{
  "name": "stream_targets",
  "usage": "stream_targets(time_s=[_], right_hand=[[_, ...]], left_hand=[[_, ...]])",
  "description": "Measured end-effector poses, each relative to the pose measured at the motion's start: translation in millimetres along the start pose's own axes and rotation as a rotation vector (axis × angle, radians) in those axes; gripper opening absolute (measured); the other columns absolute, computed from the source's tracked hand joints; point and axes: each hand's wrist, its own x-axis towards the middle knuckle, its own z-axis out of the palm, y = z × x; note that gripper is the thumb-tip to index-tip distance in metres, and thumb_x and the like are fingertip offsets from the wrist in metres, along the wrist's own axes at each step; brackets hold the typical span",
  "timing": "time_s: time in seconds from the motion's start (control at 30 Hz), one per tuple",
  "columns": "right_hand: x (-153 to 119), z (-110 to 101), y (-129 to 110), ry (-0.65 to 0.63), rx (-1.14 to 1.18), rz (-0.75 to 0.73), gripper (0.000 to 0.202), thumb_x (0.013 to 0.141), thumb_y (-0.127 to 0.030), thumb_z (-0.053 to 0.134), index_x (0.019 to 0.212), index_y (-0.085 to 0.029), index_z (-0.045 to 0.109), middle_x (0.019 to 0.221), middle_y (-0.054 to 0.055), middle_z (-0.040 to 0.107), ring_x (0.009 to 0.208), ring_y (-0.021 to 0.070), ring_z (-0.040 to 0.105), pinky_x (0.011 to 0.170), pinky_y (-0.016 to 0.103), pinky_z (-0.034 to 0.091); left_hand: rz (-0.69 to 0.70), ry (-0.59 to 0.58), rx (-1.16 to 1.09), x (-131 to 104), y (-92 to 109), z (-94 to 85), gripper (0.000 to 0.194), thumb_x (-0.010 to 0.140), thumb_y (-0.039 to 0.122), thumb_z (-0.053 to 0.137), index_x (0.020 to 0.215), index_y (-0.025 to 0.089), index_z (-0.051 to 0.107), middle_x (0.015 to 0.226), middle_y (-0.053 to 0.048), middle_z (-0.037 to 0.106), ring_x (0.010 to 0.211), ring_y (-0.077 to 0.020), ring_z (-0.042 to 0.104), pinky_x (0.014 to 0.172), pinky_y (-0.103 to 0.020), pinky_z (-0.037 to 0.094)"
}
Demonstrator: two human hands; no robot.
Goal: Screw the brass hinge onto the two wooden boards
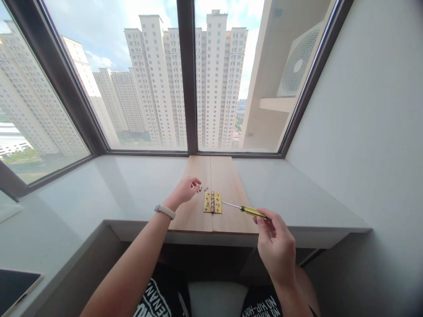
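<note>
Two pale wooden boards [231,176] lie side by side on the white sill, with a brass hinge [217,208] across their seam. Several small screws [206,189] rest on the wood just above the hinge and on its plates. My right hand [276,240] holds a yellow and black screwdriver [253,211], its thin shaft pointing left at the hinge's right edge. At the upper left of the hinge, my left hand [185,190] hovers by the loose screws, fingers curled together; whether a screw is between the fingertips is too small to tell.
A white sill [142,185] runs beneath dark-framed windows [189,88]. At the bottom left lies a dark-screened device [16,286]. A white wall [373,132] rises on the right. Below the sill's front edge are my legs and a pale seat [216,299].
</note>
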Motion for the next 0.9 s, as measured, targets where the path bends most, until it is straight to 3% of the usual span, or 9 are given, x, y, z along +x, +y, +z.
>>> stream_targets(time_s=[0.23, 0.4, 0.6, 0.9], right_hand=[[7, 26, -17, -0.107, 0.037, -0.071, 0.020, 0.098, -0.031, 0.052, 0.110, -0.023, 0.066, 0.106, 0.009, 0.069, 0.093, 0.0231, 0.068, 0.087, 0.040, 0.057], [6, 39, -19, -0.149, 0.025, -0.089, 0.021, 0.098, -0.029, 0.051, 0.112, -0.022, 0.065, 0.107, 0.009, 0.069, 0.095, 0.0230, 0.068, 0.089, 0.041, 0.056], [4, 41, -20, -0.133, 0.021, -0.081, 0.021, 0.098, -0.030, 0.051, 0.111, -0.022, 0.066, 0.107, 0.010, 0.069, 0.095, 0.0237, 0.068, 0.088, 0.041, 0.056], [4, 26, -15, -0.106, 0.017, -0.082, 0.020, 0.097, -0.028, 0.053, 0.111, -0.023, 0.066, 0.107, 0.009, 0.069, 0.095, 0.0233, 0.068, 0.089, 0.041, 0.056]], left_hand=[[-0.040, 0.026, -0.095, -62, 3, -1.9, 0.028, 0.093, 0.034, 0.051, 0.106, 0.019, 0.071, 0.097, -0.007, 0.071, 0.086, -0.0192, 0.065, 0.081, -0.033, 0.052], [-0.080, 0.050, -0.085, -80, -8, 1.4, 0.026, 0.092, 0.029, 0.051, 0.106, 0.019, 0.071, 0.099, -0.008, 0.070, 0.087, -0.0201, 0.065, 0.084, -0.034, 0.053], [0.117, -0.009, 0.034, -55, 4, 2.2, 0.033, 0.095, 0.021, 0.045, 0.118, 0.022, 0.068, 0.120, -0.009, 0.065, 0.115, -0.0241, 0.057, 0.104, -0.038, 0.044], [0.226, -0.174, 0.217, -8, 8, 29.0, 0.038, 0.095, 0.018, 0.042, 0.119, 0.026, 0.070, 0.125, -0.005, 0.066, 0.113, -0.0209, 0.055, 0.104, -0.035, 0.040]])
